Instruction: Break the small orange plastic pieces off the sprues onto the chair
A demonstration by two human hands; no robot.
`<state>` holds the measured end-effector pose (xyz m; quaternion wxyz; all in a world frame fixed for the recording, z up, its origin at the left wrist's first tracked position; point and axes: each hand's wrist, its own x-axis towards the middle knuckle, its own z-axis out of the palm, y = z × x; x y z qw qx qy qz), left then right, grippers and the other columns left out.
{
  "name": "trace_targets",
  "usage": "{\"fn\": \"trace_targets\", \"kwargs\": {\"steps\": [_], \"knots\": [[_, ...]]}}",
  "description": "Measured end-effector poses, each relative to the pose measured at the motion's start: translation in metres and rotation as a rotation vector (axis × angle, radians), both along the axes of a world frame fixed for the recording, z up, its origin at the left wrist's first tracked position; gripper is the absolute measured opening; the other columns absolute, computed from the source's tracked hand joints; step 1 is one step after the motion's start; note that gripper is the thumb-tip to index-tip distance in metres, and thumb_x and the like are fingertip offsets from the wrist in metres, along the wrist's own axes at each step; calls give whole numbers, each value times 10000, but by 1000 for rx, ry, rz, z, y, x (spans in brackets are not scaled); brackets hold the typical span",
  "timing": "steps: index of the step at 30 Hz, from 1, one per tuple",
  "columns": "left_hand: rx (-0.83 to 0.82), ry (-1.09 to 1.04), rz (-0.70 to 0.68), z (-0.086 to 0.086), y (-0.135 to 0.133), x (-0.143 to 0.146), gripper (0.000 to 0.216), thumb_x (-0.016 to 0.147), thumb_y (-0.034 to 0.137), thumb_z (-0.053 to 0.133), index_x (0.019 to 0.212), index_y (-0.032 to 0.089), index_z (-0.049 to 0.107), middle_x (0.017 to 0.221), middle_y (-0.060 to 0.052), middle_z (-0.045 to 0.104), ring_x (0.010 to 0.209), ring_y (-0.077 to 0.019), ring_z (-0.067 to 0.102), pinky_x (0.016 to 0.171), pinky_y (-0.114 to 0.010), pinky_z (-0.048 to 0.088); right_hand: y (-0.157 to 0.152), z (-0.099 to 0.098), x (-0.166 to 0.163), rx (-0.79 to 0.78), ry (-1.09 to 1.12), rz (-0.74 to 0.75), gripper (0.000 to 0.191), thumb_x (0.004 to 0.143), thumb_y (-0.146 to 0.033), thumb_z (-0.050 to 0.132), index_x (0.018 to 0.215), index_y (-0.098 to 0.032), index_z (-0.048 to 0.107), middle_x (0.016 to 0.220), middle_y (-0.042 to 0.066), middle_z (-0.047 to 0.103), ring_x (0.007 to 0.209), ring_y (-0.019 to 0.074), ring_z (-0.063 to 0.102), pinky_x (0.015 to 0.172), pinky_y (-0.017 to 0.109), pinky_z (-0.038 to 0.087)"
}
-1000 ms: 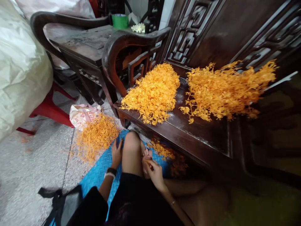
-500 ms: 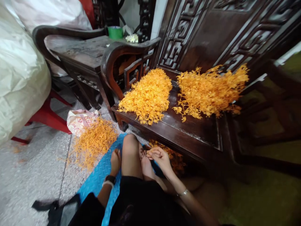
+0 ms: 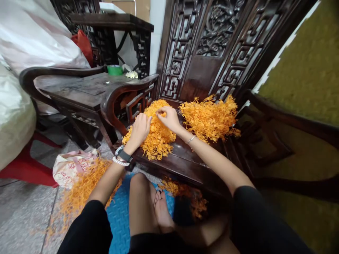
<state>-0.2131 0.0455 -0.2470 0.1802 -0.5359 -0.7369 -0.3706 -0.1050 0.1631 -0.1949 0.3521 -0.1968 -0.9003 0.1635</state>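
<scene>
At the far left a pale sack (image 3: 16,116) bulged over a red stool (image 3: 23,169). Beside it on the floor a printed bag (image 3: 71,167) lay against loose orange strands (image 3: 79,194), with a blue mat (image 3: 119,218) under the person's folded legs.

The left hand (image 3: 140,128), a watch and a bead bracelet at the wrist, lay palm down on the near heap of orange sprigs (image 3: 159,144). Its grip curved into the strands, but I could not tell whether it had closed on any.

Just to the right, the right hand (image 3: 169,120) was on the top of the same heap. Its grip was nearly closed, fingertips (image 3: 160,112) drawn together on a few sprigs.

The heap sat on the dark seat (image 3: 182,158) of a carved wooden chair, and a second heap (image 3: 209,116) lay near it, untouched.

I judged the step in hand to be picking a small tuft from the near heap. Lifting it free would call for a firm pinch and a slow pull, since the sprigs looked tangled and neighbours could drag off the seat edge.
</scene>
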Motion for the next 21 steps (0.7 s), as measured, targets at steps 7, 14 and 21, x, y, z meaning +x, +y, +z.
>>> {"fn": "trace_targets", "kwargs": {"steps": [7,14,21], "knots": [[-89,-22,14,-5,40,-25,425,967,488,358,1071,115,533,1030,-170,579,1006,-305,560,888,-438,451,32,-24,-22,-85,-3,-51,199,685,-95,600,847,-134,710,879,84,720,897,265,638,887,438,466],[-101,-68,-45,-8,25,-17,559,923,548,433,1293,140,529,1344,-167,498,1279,-313,433,1087,-457,330,40,-26,-4,-166,34,11,348,734,-199,638,1079,-154,642,1102,93,688,1036,236,636,943,406,491],[-247,116,-102,-48,-30,30,1182,561,825,629,1513,239,246,1592,-158,34,1433,-462,-30,1096,-688,48,-5,-39,57,147,-207,179,955,663,-677,688,1445,-211,398,1568,156,243,1439,381,184,1142,612,154]]}}
